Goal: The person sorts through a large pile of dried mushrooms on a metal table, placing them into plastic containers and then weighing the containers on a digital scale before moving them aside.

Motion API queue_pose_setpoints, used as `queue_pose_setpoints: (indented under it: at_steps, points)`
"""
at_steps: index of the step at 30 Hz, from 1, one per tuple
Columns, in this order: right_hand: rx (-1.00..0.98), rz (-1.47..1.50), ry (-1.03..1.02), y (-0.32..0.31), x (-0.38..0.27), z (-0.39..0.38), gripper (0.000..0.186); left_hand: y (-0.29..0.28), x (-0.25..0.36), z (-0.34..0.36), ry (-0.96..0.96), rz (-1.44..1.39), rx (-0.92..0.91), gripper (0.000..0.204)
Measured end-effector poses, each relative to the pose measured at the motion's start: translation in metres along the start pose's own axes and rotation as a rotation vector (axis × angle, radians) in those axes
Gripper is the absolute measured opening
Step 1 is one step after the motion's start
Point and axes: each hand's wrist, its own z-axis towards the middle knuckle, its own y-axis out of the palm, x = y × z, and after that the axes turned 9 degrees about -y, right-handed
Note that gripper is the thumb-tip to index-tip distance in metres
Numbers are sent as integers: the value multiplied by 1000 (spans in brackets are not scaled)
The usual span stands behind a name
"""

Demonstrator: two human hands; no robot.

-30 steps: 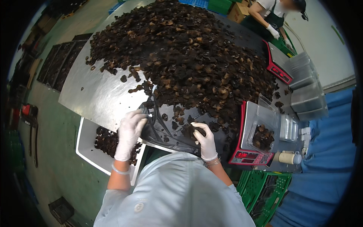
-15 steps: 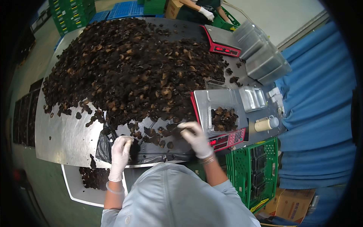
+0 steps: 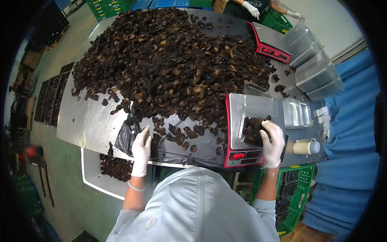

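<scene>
My right hand (image 3: 274,142), in a white glove, reaches over the right side of a clear plastic container (image 3: 240,135). Its thumb and fingers are apart and curved against dark wood ear mushrooms (image 3: 252,128) inside. The container rests on a red-framed digital scale (image 3: 228,117) with a lit display. My left hand (image 3: 141,152), gloved too, hovers at the table's front edge with thumb and fingers apart, nothing seen between them. Beside it lies black plastic sheeting (image 3: 125,139). Loose wood ears (image 3: 181,136) are scattered between my hands, in front of a large heap (image 3: 169,64).
A second scale (image 3: 274,38) and stacked clear containers (image 3: 316,68) stand at the far right. Lids (image 3: 297,113) and a cream flask (image 3: 306,147) are nearer. Below the table are a white bin (image 3: 94,183) and green crate (image 3: 304,187). Another person's gloved hand (image 3: 252,9) is beyond.
My right hand has moved right, from the loose wood ears to the container on the scale. My left hand's fingers have parted near the table edge. The whole view has shifted.
</scene>
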Motion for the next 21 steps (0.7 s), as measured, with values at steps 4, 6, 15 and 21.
queue_pose_setpoints:
  at_steps: [4, 6, 15, 21]
  points:
    - [-113, 398, -109, 58, -49, -10, 11, 29, 2, -12, 291, 89, -148, 25]
    - [-238, 497, -106, 112, -58, -20, 13, 47, 24, -16, 458, 238, -256, 35]
    - [-542, 142, -177, 215, -66, -64, 37, 90, 0, -8, -30, -220, -323, 15]
    - [-400, 1562, 861, 188, -50, -55, 29, 70, 25, 2, -504, -859, -770, 22]
